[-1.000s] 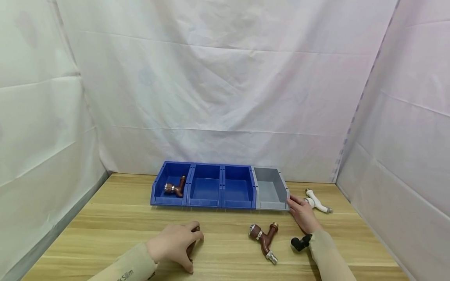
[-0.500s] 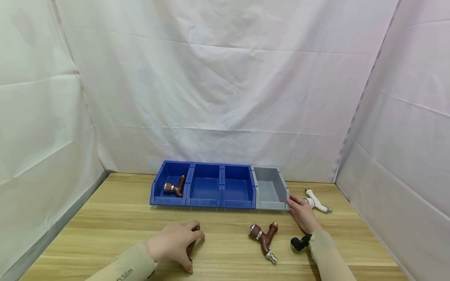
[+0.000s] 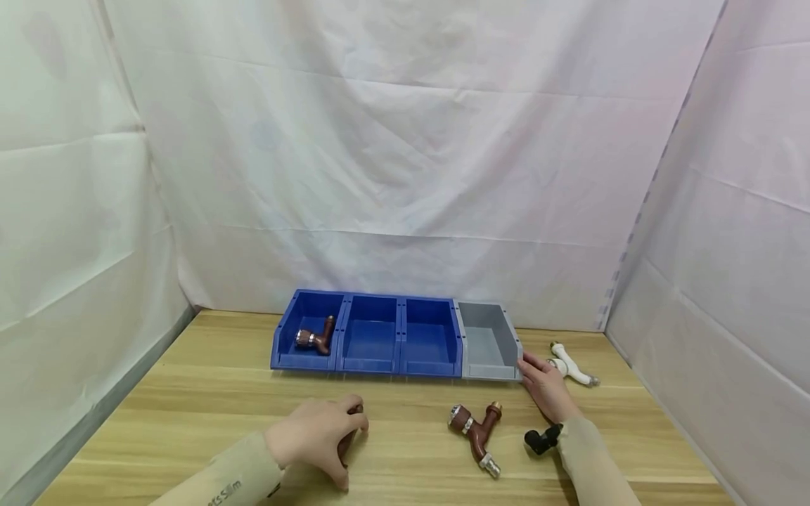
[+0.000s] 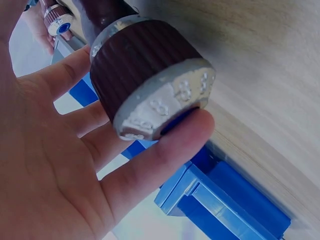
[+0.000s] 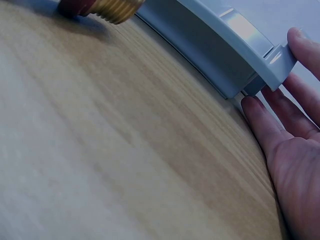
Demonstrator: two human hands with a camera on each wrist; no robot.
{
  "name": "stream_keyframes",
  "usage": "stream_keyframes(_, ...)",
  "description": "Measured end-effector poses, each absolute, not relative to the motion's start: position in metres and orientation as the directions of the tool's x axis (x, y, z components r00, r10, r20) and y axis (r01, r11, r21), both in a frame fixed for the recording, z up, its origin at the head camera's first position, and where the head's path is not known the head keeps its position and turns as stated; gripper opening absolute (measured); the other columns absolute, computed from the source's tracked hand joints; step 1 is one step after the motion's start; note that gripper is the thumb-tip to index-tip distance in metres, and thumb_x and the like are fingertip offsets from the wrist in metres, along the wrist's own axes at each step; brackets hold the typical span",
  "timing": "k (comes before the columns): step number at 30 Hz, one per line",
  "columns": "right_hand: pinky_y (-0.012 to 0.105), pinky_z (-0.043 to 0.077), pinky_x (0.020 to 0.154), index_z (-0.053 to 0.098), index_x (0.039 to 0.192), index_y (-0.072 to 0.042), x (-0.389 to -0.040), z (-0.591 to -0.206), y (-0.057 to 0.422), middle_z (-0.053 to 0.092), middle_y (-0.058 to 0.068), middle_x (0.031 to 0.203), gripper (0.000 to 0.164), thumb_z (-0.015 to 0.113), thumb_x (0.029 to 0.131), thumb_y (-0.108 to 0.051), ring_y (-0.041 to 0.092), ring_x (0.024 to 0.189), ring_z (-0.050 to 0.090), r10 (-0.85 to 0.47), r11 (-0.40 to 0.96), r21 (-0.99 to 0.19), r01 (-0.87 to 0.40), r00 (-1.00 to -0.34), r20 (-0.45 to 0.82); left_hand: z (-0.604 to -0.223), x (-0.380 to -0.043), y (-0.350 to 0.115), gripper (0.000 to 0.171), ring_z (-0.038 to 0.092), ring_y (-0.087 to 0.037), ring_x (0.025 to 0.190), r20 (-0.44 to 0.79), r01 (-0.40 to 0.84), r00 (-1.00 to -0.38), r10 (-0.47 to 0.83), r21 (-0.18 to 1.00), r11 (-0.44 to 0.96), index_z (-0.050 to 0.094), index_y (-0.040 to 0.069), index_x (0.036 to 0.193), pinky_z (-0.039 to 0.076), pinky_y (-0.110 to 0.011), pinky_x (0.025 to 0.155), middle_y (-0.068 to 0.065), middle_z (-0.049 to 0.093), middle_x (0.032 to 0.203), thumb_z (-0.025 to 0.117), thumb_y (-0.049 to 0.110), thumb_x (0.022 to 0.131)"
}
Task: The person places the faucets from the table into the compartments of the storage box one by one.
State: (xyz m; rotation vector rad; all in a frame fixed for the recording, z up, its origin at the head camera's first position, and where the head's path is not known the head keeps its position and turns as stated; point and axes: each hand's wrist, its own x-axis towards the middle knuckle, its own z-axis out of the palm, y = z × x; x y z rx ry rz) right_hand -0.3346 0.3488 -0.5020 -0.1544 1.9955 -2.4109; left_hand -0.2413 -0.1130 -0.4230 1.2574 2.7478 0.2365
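Observation:
My left hand (image 3: 316, 436) arches over a brown faucet (image 4: 145, 65) low at the wooden table, fingers bent round one side and one fingertip on its silver-and-blue knob cap. Most of this faucet is hidden under the hand in the head view. The right hand (image 3: 545, 385) rests its fairly straight fingers against the front right corner of the grey bin (image 5: 215, 50). Between the hands lies another brown faucet (image 3: 476, 436) with a brass thread and silver nozzle. A white faucet (image 3: 572, 365) lies just beyond the right hand.
Three blue bins (image 3: 399, 364) stand in a row joined to the grey one. A brown faucet (image 3: 316, 339) sits in the leftmost. A black fitting (image 3: 541, 439) shows at the right wrist. White cloth (image 3: 392, 176) encloses the back and sides of the table (image 3: 190, 407).

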Motion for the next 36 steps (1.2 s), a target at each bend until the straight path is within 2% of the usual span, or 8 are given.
stream_keyframes(7, 0.022, 0.046, 0.09, 0.017, 0.147, 0.015, -0.3329, -0.5006, 0.3469, 0.056, -0.006, 0.121, 0.061, 0.051, 0.101, -0.006, 0.007, 0.112, 0.056, -0.063, -0.192, -0.98, -0.054, -0.996, 0.068, -0.4224, -0.2416, -0.1136, 0.058, 0.04, 0.002, 0.061, -0.028, 0.736, -0.658, 0.753, 0.188, 0.65, 0.063, 0.025, 0.099, 0.035, -0.021, 0.048, 0.012, 0.042, 0.097, 0.087, 0.055, 0.055)
stream_keyframes(19, 0.023, 0.047, 0.09, 0.022, 0.147, 0.012, -0.3347, -0.5012, 0.347, 0.059, -0.009, 0.119, 0.058, 0.052, 0.101, -0.007, 0.006, 0.111, 0.056, -0.046, -0.192, -0.981, -0.042, -0.998, 0.052, -0.4224, -0.2426, -0.1145, 0.055, 0.04, -0.002, 0.06, -0.022, 0.731, -0.669, 0.743, 0.166, 0.662, 0.062, 0.025, 0.092, 0.035, -0.023, 0.048, 0.011, 0.04, 0.098, 0.087, 0.057, 0.055)
stream_keyframes(31, 0.022, 0.046, 0.092, 0.021, 0.148, 0.013, -0.3327, -0.5019, 0.3475, 0.052, -0.002, 0.129, 0.064, 0.055, 0.1, -0.01, 0.005, 0.114, 0.055, -0.063, -0.162, -0.985, -0.053, -0.996, 0.064, -0.4228, -0.2437, -0.1146, 0.055, 0.039, -0.001, 0.059, -0.017, 0.735, -0.667, 0.745, 0.147, 0.661, 0.059, 0.026, 0.091, 0.034, -0.022, 0.047, 0.012, 0.038, 0.095, 0.086, 0.058, 0.055)
stream_keyframes(36, 0.022, 0.046, 0.092, 0.02, 0.148, 0.013, -0.3335, -0.5044, 0.3484, 0.053, -0.005, 0.126, 0.063, 0.054, 0.1, -0.01, 0.004, 0.114, 0.055, -0.07, -0.166, -0.985, -0.053, -0.995, 0.066, -0.422, -0.2437, -0.1136, 0.054, 0.039, -0.001, 0.058, -0.015, 0.739, -0.662, 0.75, 0.154, 0.656, 0.059, 0.025, 0.089, 0.034, -0.022, 0.046, 0.013, 0.038, 0.093, 0.087, 0.057, 0.055)
